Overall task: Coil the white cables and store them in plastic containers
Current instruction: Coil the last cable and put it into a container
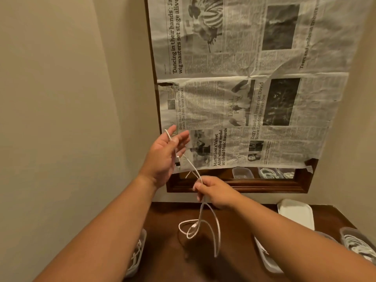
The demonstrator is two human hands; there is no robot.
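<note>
A white cable (200,224) runs between both hands above the brown table (234,220). My left hand (165,155) is raised with its fingers straight and spread; the cable passes over the fingers, and its USB plug lies against the palm near the thumb. My right hand (213,192) pinches the cable lower down. Below that hand the rest hangs in loose loops just over the table. Clear plastic containers stand around: one at the left edge (135,255) with white cable inside, one at the right (358,245) with coiled cable.
White container lids (296,212) lie at the back right of the table, another container (266,259) at the right front. A mirror in a dark wooden frame (240,185), mostly covered by newspaper (244,88), hangs on the wall behind and reflects containers.
</note>
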